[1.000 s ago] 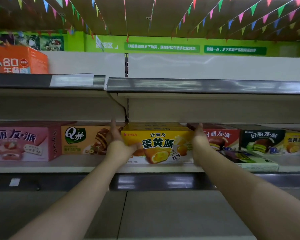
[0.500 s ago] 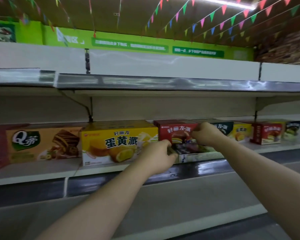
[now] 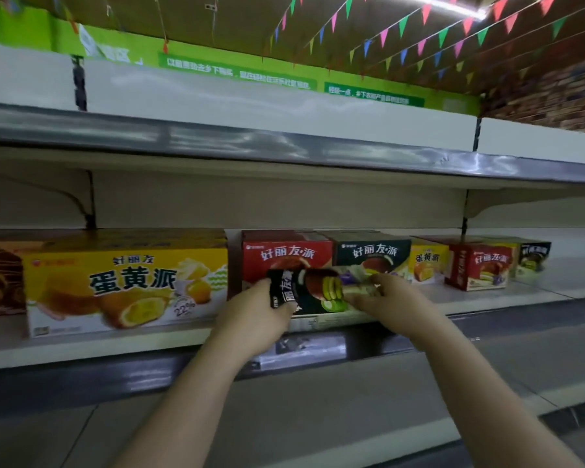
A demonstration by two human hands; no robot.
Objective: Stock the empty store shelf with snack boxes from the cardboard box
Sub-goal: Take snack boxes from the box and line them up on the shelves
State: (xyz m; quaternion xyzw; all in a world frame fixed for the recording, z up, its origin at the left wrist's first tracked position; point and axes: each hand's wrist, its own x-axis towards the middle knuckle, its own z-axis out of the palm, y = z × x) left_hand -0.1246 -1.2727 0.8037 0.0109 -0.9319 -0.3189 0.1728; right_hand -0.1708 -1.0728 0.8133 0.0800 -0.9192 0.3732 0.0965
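At the centre of the frame, the left hand (image 3: 254,312) and right hand (image 3: 382,298) grip opposite ends of a black snack box (image 3: 313,290), tilted up off the shelf (image 3: 115,346). Behind it stand a red box (image 3: 286,255) and a dark box (image 3: 372,251); a large yellow box (image 3: 125,285) sits at the left.

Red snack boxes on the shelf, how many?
2. One red box stands just behind the black box both hands hold; another red box sits further right, near the shelf's far end. More may be hidden behind.
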